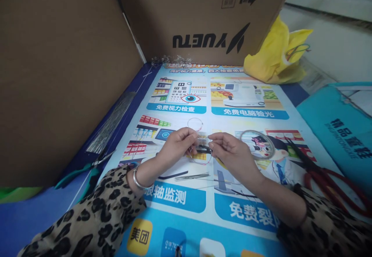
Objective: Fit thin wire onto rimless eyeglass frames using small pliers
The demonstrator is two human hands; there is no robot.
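My left hand (180, 142), with a silver bangle on its wrist, is closed in a pinch. Facing it, my right hand (229, 148) pinches too, fingertips just apart from the left ones. A thin wire loop (201, 163) hangs between the two hands, and both seem to grip it; its finest parts are too small to make out. Beyond my fingers lies another thin ring (195, 124). A small bundle of straight wires (192, 176) rests on the printed poster below my left hand. To the right of my right hand is a coil of wire (257, 144).
Green-handled pliers (91, 168) lie at left beside a sheaf of thin wires (112, 123). Red-handled scissors (325, 175) and a teal bag (338, 125) are at right. Cardboard walls (200, 12) rise behind, near a yellow bag (269, 57) and tangled wire pieces (174, 60).
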